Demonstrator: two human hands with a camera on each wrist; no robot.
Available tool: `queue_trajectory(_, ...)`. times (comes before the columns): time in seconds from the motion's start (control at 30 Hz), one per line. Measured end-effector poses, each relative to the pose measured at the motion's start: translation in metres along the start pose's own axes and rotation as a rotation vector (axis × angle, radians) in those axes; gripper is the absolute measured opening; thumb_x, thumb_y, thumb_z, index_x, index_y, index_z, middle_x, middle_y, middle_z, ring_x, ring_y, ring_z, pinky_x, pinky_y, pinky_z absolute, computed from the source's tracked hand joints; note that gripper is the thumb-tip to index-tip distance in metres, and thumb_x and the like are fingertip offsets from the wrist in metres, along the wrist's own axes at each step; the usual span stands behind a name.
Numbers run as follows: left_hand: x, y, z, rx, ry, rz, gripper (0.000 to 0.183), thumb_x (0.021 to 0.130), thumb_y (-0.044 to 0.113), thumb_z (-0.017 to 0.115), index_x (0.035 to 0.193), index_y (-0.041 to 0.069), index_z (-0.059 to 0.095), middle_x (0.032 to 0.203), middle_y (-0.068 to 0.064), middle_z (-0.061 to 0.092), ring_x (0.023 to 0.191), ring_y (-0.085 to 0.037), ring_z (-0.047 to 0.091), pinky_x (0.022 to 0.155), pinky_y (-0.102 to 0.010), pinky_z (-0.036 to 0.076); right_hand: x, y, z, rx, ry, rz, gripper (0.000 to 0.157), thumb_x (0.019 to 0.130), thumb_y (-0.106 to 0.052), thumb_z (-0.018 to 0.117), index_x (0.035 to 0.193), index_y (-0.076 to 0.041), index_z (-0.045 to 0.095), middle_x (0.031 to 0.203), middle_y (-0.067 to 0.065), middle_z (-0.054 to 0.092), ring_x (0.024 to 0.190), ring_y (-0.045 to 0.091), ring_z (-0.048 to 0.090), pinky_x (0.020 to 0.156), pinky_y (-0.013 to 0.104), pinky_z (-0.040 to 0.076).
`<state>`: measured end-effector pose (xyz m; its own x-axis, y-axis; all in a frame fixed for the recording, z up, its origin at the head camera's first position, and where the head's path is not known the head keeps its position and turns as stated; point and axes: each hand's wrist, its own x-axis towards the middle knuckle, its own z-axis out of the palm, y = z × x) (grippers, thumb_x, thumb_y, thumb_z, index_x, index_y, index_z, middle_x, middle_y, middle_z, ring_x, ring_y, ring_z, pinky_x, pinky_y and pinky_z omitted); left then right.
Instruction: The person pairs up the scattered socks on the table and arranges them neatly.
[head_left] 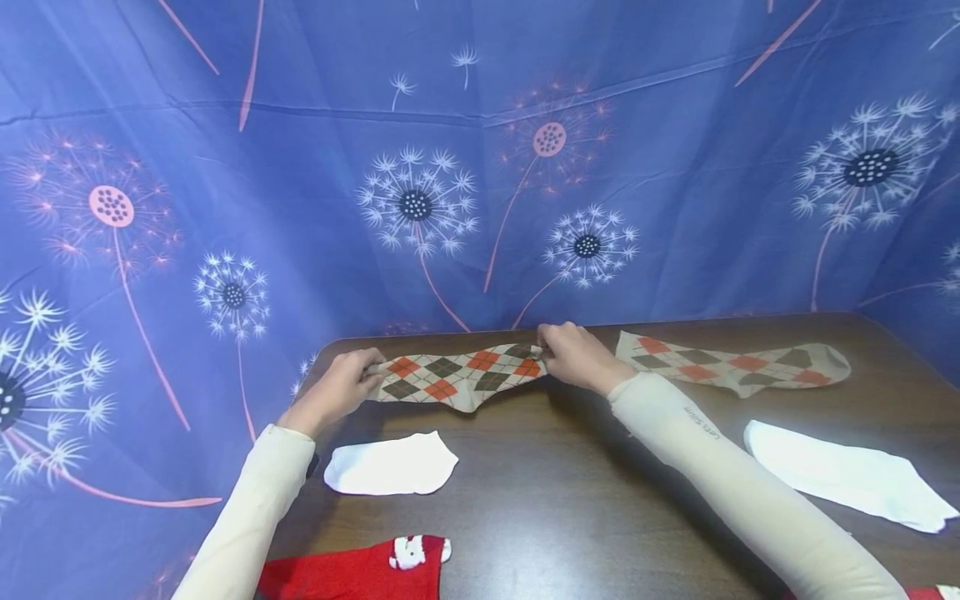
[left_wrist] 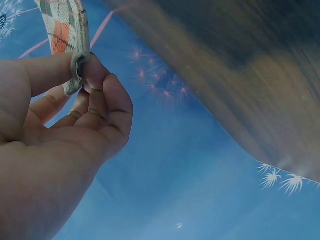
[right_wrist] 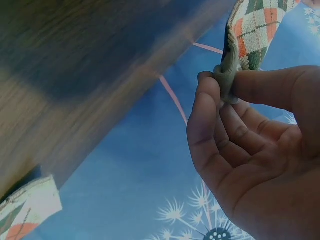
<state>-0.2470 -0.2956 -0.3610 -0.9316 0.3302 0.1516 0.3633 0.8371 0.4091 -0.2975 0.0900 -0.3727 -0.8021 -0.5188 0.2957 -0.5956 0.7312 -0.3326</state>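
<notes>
An argyle sock (head_left: 450, 377) in cream, orange and dark green is stretched between my two hands near the table's far edge. My left hand (head_left: 343, 385) pinches its left end between thumb and fingers; the left wrist view shows the sock fabric (left_wrist: 62, 30) caught at the fingertips. At the other end my right hand (head_left: 577, 357) pinches the sock, and in the right wrist view a folded bit of the knit (right_wrist: 227, 80) sits between thumb and forefinger. A second argyle sock (head_left: 738, 364) lies flat just right of my right hand.
A white sock (head_left: 390, 464) lies on the brown table (head_left: 555, 500) at the left, another white sock (head_left: 847, 475) at the right. A red sock (head_left: 360, 573) with a white figure is at the front left. Behind hangs a blue dandelion-print cloth (head_left: 315, 183).
</notes>
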Motion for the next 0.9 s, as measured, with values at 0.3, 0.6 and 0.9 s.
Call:
queue_trajectory(0.3,0.002,0.013,-0.005,0.016,0.004,0.020,0.015,0.093,0.000,0.065,0.108,0.003,0.065,0.099,-0.008,0.067,0.078,-0.017,0.059,0.068,-0.034,0.051,-0.010,0.001,-0.013,0.003,0.003,0.002,0.013,0.079,0.004,0.064,0.081,-0.008,0.058,0.065,0.000,0.054,0.057,0.017,0.051,0.053,0.032,0.046)
queue_trajectory(0.6,0.004,0.024,-0.004,0.025,0.016,0.086,0.012,0.091,-0.001,0.067,0.102,0.004,0.066,0.081,-0.002,0.059,0.067,-0.014,0.047,0.059,-0.031,0.043,-0.028,0.004,-0.021,0.000,0.005,-0.014,0.014,0.079,0.005,0.063,0.081,-0.007,0.057,0.065,-0.001,0.052,0.057,0.014,0.049,0.053,0.030,0.044)
queue_trajectory(0.9,0.001,0.038,0.000,0.011,-0.016,0.121,0.012,0.091,-0.002,0.067,0.101,0.004,0.067,0.093,-0.005,0.067,0.075,-0.014,0.059,0.065,-0.031,0.051,-0.048,0.007,-0.030,-0.027,0.023,-0.032,0.014,0.080,0.005,0.066,0.083,-0.007,0.059,0.064,-0.003,0.053,0.054,0.011,0.046,0.052,0.029,0.042)
